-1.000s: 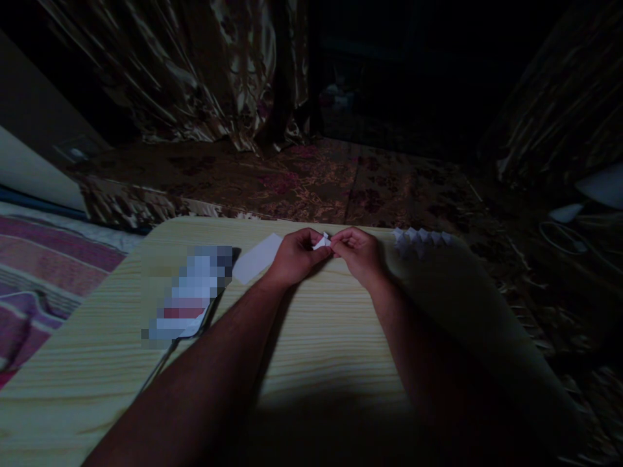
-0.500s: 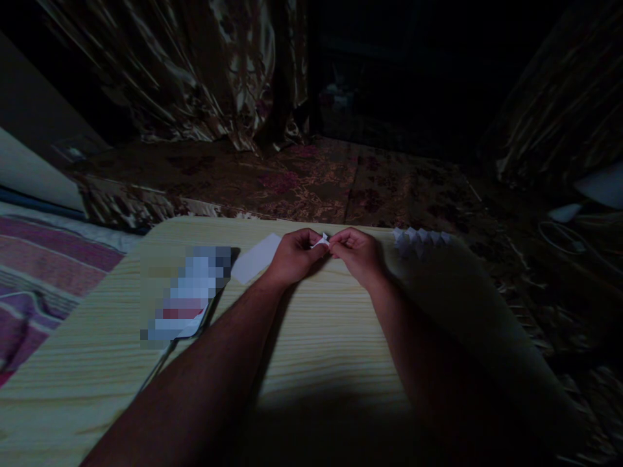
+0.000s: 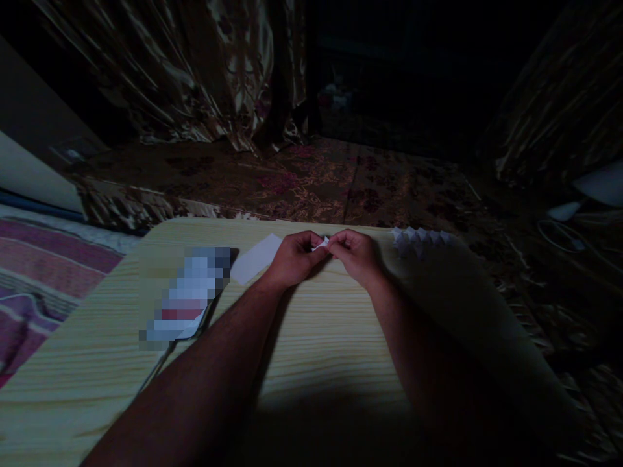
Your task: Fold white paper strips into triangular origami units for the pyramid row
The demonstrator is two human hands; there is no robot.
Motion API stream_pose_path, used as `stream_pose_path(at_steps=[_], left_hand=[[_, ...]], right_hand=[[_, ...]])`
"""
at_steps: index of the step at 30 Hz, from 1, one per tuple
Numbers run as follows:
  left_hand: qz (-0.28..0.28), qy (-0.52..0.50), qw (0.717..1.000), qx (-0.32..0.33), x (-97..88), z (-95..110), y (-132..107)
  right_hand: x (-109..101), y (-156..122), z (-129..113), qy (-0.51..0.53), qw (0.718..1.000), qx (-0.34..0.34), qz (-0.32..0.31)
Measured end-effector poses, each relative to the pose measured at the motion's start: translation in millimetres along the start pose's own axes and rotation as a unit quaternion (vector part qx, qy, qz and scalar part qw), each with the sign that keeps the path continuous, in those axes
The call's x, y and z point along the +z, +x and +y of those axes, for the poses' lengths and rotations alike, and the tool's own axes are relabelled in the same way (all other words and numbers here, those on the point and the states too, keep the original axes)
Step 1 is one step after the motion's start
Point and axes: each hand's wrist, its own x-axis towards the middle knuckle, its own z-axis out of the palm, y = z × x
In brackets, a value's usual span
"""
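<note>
Near the far edge of the wooden table [image 3: 331, 337], my left hand [image 3: 296, 259] pinches a small piece of folded white paper [image 3: 322, 244]. The fingers of my right hand [image 3: 355, 253] are closed on the right end of the same paper, so the hands almost touch. Most of the paper is hidden by the fingers, and its exact shape cannot be made out. Just left of my left hand lies a flat white paper sheet [image 3: 256, 259]. To the right of my right hand stand several small pointed white folded paper pieces [image 3: 421, 237] in rows.
A blurred-out, phone-like device [image 3: 189, 292] lies on the table's left side, with a cable [image 3: 158, 366] running toward me. Striped bedding [image 3: 43, 259] borders the table at left. Behind it are a patterned cloth-covered ledge [image 3: 292, 175] and curtains [image 3: 195, 71]. The right side is dark.
My fingers have shifted slightly on the paper; the right fingertips now cover more of its upper point. Everything else on the table stays in place.
</note>
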Motion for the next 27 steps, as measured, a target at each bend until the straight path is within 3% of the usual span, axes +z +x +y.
stream_pose_path(at_steps=[27], left_hand=[[-0.016, 0.008, 1.0, -0.005, 0.4, -0.3, -1.2]], right_hand=[[0.9, -0.8, 1.4, -0.014, 1.0, -0.01, -0.016]])
